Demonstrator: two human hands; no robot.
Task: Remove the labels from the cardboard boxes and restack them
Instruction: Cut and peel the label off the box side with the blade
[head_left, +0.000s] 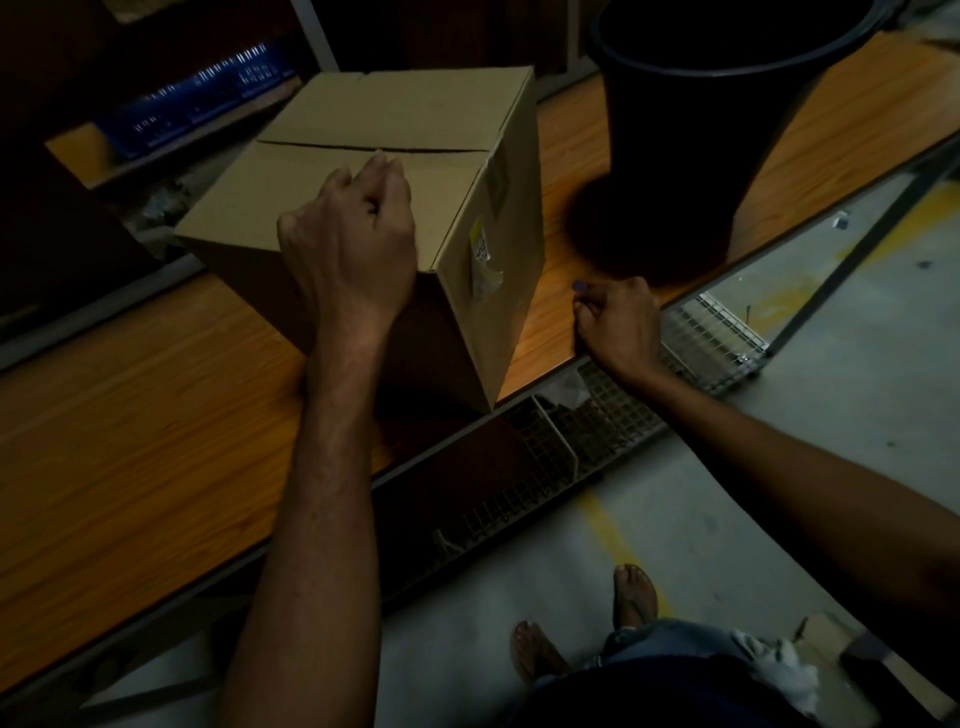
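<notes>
A closed cardboard box (363, 171) stands on the wooden table (130, 389). Its right face carries a partly torn pale label (484, 257), with a faint patch of tape (496, 179) above it. My left hand (348, 239) rests on the box top near the front edge. Its fingers are curled under, just short of the flap seam, and nothing shows in them. My right hand (615, 317) lies on the table's near edge, to the right of the box. It pinches a small object with a purple tip (579, 286), and the rest of that object is hidden.
A large black bucket (701, 119) stands on the table behind my right hand. A blue crate (202, 101) sits in the dark at the back left. Wire mesh shelving (597, 421) runs under the table edge. My feet in sandals (631, 597) are on the grey floor.
</notes>
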